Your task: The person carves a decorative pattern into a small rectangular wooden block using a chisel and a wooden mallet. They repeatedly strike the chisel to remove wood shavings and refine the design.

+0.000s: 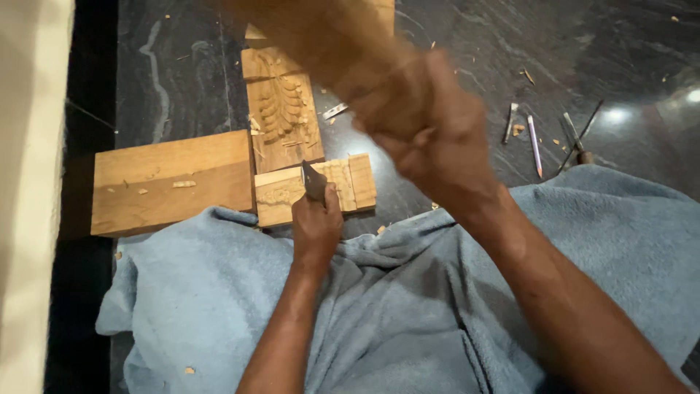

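**Chisel set on small carved block, right hand raised and blurred**

Left hand (pixel 316 228) is gripping a dark-bladed chisel (pixel 313 181), fingers (pixel 332 201) wrapped tight around it, blade tip sitting on the small carved wood block (pixel 343 182) directly ahead of the knuckles. Block is lying flat on the dark stone floor (pixel 182 66), touching the edge of the blue towel (pixel 408 306) that's covering the person's lap.

Right hand (pixel 423 124) is hanging above and right of the left fingers, motion-blurred. It's closed around a wooden mallet (pixel 306 22), also blurred, running up toward the top edge; exact finger grip can't be told.

Beyond the left fingers: a taller carved panel (pixel 281 109) with a leaf pattern, butting against the far side of the small block. Left of the fingers: a plain wood plank (pixel 171 182), just beside both carved pieces. Wood chips are lying scattered on it and on the floor.

Well off to the right of the right hand: several loose carving tools (pixel 536 142) lying on the floor near the towel edge.
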